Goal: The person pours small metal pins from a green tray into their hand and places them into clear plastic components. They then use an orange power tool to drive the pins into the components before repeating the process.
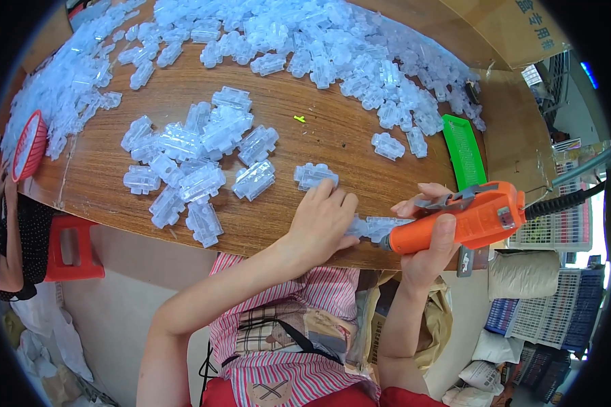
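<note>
In my right hand (431, 251) is an orange electric screwdriver (465, 220), its black coiled cord running off to the right. Its nose points left at a clear plastic part (377, 227) near the table's front edge. My left hand (322, 224) closes thumb and forefinger on the left end of that part, partly covering it. Those left fingertips also touch another clear plastic part (311, 175) lying just beyond. A loose group of similar clear parts (190, 152) sits left of my left hand. The screwdriver's tip is hard to make out.
A large heap of clear parts (285, 30) spreads across the back of the wooden table (299, 102). At the right lies a green tray (465, 152) beside a cardboard wall (516, 122). A red basket (30, 146) is at the left edge, near another person's arm (10, 237) and a red stool (75, 247).
</note>
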A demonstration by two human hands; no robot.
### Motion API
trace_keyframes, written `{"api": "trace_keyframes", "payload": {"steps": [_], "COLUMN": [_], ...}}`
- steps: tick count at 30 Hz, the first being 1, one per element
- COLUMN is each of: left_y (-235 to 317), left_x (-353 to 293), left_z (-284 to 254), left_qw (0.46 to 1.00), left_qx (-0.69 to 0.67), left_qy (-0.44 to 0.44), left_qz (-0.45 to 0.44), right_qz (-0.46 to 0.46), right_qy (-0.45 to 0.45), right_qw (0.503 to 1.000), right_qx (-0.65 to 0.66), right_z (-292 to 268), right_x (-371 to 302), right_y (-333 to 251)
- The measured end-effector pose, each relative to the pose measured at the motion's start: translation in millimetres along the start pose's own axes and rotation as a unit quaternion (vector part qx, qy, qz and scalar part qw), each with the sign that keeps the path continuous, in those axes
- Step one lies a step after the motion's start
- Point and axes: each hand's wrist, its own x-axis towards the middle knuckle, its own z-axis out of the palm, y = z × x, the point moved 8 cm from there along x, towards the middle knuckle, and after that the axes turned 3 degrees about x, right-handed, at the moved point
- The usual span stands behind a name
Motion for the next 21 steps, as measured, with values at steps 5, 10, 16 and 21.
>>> {"api": "trace_keyframes", "payload": {"steps": [5,10,16,21], "left_y": [-17.6,-8.7,-14.8,-17.0], "left_x": [-59.4,-144.7,-166.8,-164.3], "left_z": [-19.5,11.8,43.2,39.5], "left_qw": [0.92,0.679,0.595,0.592], "left_qx": [-0.32,-0.617,-0.706,-0.715], "left_qy": [-0.031,-0.087,-0.024,-0.024], "left_qz": [-0.226,-0.388,-0.384,-0.371], "right_qz": [0.096,0.119,0.148,0.12], "right_qy": [-0.07,-0.129,-0.206,-0.236], "right_qw": [0.992,0.966,0.937,0.927], "right_qx": [0.052,0.192,0.242,0.265], "right_z": [4.6,39.1,77.2,84.0], "right_x": [-9.3,-32.1,-67.6,-75.7], "right_y": [7.9,15.4,11.5,14.1]}}
